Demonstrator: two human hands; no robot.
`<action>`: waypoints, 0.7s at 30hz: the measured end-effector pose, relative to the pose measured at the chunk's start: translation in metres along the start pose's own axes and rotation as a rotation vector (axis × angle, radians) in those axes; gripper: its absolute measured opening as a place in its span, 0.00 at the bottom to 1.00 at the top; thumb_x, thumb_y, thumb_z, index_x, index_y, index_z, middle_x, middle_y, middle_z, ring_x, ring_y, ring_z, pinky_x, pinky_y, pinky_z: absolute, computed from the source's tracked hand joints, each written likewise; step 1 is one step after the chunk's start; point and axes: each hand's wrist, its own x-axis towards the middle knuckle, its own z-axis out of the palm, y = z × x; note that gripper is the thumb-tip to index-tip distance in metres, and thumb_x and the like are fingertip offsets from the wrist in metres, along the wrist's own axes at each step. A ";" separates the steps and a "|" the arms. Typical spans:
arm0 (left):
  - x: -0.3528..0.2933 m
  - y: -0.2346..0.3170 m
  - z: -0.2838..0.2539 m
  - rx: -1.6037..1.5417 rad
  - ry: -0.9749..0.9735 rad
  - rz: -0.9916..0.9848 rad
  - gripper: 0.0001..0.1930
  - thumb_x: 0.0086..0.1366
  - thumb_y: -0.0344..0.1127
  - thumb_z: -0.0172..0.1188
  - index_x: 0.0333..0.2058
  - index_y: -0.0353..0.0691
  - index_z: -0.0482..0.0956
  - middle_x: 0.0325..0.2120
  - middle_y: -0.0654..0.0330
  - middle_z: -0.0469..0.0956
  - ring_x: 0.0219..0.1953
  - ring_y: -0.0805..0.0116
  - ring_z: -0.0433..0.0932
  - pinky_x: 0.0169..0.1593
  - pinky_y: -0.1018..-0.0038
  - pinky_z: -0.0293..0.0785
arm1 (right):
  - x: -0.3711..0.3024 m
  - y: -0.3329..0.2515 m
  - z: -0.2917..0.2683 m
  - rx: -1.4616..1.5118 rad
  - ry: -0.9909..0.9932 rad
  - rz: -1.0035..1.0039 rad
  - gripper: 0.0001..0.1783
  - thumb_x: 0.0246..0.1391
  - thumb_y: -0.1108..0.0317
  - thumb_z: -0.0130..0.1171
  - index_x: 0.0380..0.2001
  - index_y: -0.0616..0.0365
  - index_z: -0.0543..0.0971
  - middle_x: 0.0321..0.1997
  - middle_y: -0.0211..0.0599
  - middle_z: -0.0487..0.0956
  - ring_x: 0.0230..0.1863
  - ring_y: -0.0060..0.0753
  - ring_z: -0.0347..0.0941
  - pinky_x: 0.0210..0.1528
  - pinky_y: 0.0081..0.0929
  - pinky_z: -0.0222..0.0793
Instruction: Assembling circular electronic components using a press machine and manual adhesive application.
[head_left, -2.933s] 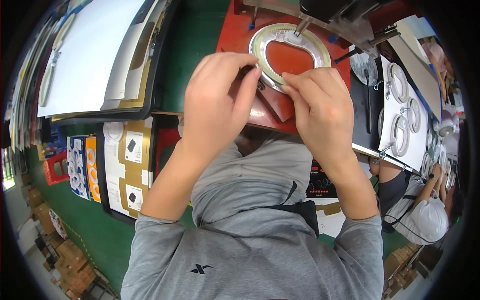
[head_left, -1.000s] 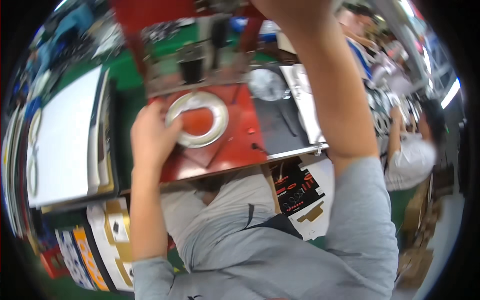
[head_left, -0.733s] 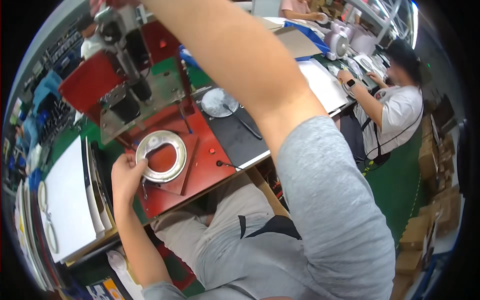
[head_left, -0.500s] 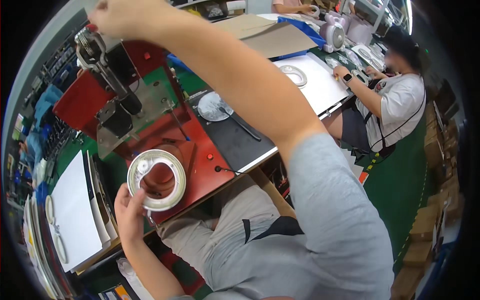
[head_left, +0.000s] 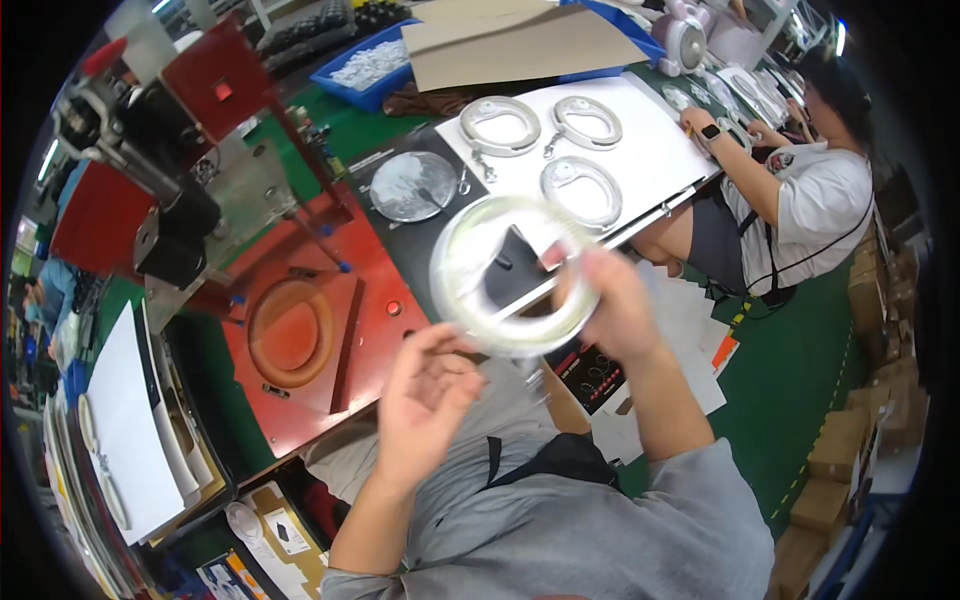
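A white ring-shaped part point(head_left: 452, 270), blurred by motion, is held up in front of me. My right hand point(head_left: 622, 310) grips its right rim between thumb and fingers. Close to the ring's lower left edge is my left hand point(head_left: 418, 415), its fingers apart and curled slightly; nothing is in it. Left of both hands stands a red hand-press fixture, whose base point(head_left: 365, 350) carries a round recess point(head_left: 285, 332) with no ring in it. The press's lever and toggle clamp point(head_left: 110, 150) rise above, at the upper left.
A white board point(head_left: 655, 150) bears three similar rings point(head_left: 505, 150). Nearer lies a round dish point(head_left: 400, 185) with white material on a black mat. Behind are blue bins point(head_left: 385, 95) and cardboard sheets point(head_left: 510, 50). A seated co-worker point(head_left: 810, 190) works at the right.
The ring has left the recess and moved right into my right hand, which came down from the press lever. My left hand has let go of it. My view has shifted right.
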 end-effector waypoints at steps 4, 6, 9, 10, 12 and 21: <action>0.009 -0.007 0.017 0.316 -0.155 -0.084 0.14 0.66 0.24 0.68 0.49 0.33 0.82 0.40 0.61 0.82 0.35 0.78 0.78 0.43 0.78 0.76 | 0.023 -0.043 -0.091 0.068 0.619 -0.082 0.24 0.74 0.51 0.50 0.52 0.63 0.79 0.36 0.29 0.79 0.33 0.17 0.73 0.29 0.13 0.63; 0.006 -0.014 0.014 0.401 -0.204 -0.083 0.12 0.65 0.25 0.69 0.48 0.33 0.83 0.37 0.61 0.82 0.34 0.78 0.77 0.41 0.78 0.75 | 0.028 -0.054 -0.185 -0.047 0.628 -0.113 0.24 0.74 0.54 0.52 0.54 0.68 0.77 0.38 0.31 0.81 0.29 0.19 0.73 0.30 0.15 0.65; 0.004 -0.017 0.012 0.511 -0.240 -0.088 0.10 0.64 0.26 0.70 0.44 0.33 0.84 0.33 0.63 0.81 0.31 0.79 0.76 0.39 0.79 0.74 | 0.054 -0.071 -0.272 -0.291 0.739 -0.041 0.21 0.74 0.52 0.51 0.47 0.61 0.79 0.24 0.28 0.77 0.20 0.15 0.68 0.21 0.12 0.60; 0.001 -0.017 0.007 0.527 -0.251 -0.158 0.10 0.65 0.24 0.69 0.45 0.33 0.84 0.36 0.62 0.81 0.36 0.78 0.78 0.42 0.79 0.75 | 0.068 -0.072 -0.290 -0.284 0.758 0.013 0.21 0.74 0.51 0.51 0.45 0.60 0.80 0.23 0.28 0.76 0.18 0.15 0.66 0.20 0.12 0.59; -0.004 -0.020 -0.002 0.542 -0.252 -0.227 0.11 0.66 0.22 0.68 0.46 0.32 0.83 0.39 0.62 0.82 0.40 0.78 0.79 0.45 0.79 0.76 | 0.096 -0.069 -0.325 -0.293 0.753 0.095 0.21 0.74 0.49 0.51 0.42 0.57 0.79 0.22 0.27 0.76 0.17 0.15 0.66 0.19 0.12 0.58; -0.067 -0.049 -0.066 0.658 0.004 -0.283 0.10 0.68 0.27 0.68 0.47 0.35 0.83 0.33 0.65 0.81 0.34 0.81 0.77 0.38 0.80 0.75 | 0.205 -0.057 -0.525 -1.907 0.504 0.228 0.22 0.64 0.53 0.58 0.30 0.64 0.83 0.27 0.45 0.85 0.29 0.46 0.81 0.35 0.45 0.77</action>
